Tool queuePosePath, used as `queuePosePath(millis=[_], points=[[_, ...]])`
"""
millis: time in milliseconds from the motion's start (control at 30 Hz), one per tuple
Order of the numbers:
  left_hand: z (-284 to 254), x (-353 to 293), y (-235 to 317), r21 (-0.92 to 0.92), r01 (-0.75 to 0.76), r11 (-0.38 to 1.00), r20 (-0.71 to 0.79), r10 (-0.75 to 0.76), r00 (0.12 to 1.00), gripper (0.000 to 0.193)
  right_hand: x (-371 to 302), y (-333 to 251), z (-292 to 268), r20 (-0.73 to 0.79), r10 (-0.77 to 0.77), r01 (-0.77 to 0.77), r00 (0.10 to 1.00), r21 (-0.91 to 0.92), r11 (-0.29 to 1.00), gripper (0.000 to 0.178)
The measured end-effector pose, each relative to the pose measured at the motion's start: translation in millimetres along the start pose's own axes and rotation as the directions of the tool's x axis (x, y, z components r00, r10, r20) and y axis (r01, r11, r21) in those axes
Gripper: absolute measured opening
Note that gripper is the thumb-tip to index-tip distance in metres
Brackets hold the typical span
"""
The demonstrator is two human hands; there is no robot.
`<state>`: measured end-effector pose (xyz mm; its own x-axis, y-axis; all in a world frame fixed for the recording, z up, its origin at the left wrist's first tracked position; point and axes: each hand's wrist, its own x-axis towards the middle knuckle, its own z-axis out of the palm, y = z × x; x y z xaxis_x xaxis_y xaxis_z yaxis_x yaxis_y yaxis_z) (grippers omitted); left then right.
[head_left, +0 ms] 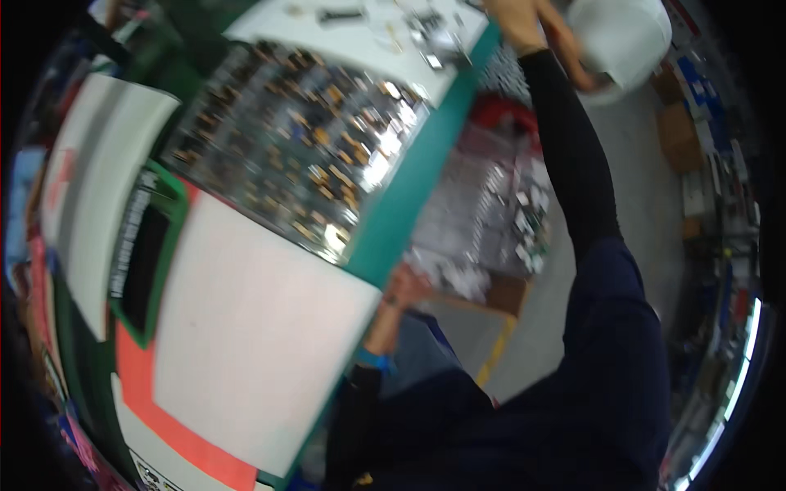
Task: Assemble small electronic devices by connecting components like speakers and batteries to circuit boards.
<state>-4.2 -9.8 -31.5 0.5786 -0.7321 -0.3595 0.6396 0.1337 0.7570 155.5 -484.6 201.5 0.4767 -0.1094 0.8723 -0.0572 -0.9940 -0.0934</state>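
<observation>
White rounded object (626,41) shows beside the right hand (517,23) past the teal table edge (412,192), left hand (405,288) nearer the body; neither grip can be told, but this seems a reaching step, the next move calling for steady control

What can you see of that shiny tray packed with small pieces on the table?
The shiny tray looks like clear plastic, roughly rectangular, crowded with small grey and amber-coloured pieces too blurred to identify. Glare streaks its right side. It lies flat on the green table, between a white panel nearer the wearer and a white sheet beyond. The left hand is nearby, not touching.
</observation>
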Motion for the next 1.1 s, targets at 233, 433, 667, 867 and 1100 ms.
queuePosePath(millis=[233,433,667,867,1100], points=[[17.9,-5.2,35.0,-0.05,0.133,0.99,0.096,-0.128,0.987,0.045,-263.0,16.9,-186.7,0.45,0.885,-0.854,0.12,-0.407,0.323,0.038],[24.2,-12.0,28.5,-0.025,0.123,0.992,0.066,-0.121,0.99,0.046,-467.7,99.8,-188.0,0.382,0.922,-0.729,0.061,-0.614,0.303,0.026],[30.8,-8.8,30.2,0.001,0.12,0.993,0.015,-0.12,0.993,0.039,-465.0,95.2,-160.3,0.168,0.957,-0.517,0.235,-0.812,0.27,0.044],[30.7,-7.2,31.8,0.031,0.133,0.991,0.0,-0.133,0.991,0.04,-461.8,89.6,-157.5,0.296,0.951,-0.532,0.085,-0.794,0.294,0.044],[30.4,-6.1,29.6,0.02,0.122,0.992,0.027,-0.122,0.992,0.043,-479.4,102.3,-184.6,0.182,0.97,-0.738,0.16,-0.631,0.24,0.042]])
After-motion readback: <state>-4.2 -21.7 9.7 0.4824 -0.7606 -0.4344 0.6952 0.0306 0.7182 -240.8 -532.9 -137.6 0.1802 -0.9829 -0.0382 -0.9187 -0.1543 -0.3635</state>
